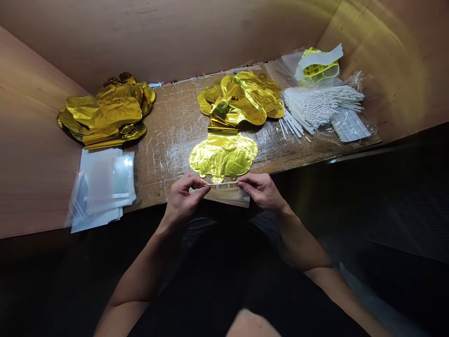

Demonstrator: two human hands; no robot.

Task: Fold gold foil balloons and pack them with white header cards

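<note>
Close to the table's front edge, a clear plastic bag [229,197] with small printed symbols along its upper edge is stretched between both hands. My left hand [186,193] pinches that edge at one end, thumb against fingers. My right hand [262,191] pinches it at the other end. Just beyond the bag lies a flat gold foil balloon [224,154], its small tab reaching the bag's upper edge; whether the tab is inside cannot be made out. The balloon's far part runs into a crumpled heap of gold foil balloons [245,96].
Left on the cardboard-covered table [168,117] are another stack of gold foil balloons [108,110] and a pile of clear bags [105,187]. To the right lie many white sticks [319,105], a white packet [350,125] and a yellow roll [317,70]. Brown panels surround the back and sides.
</note>
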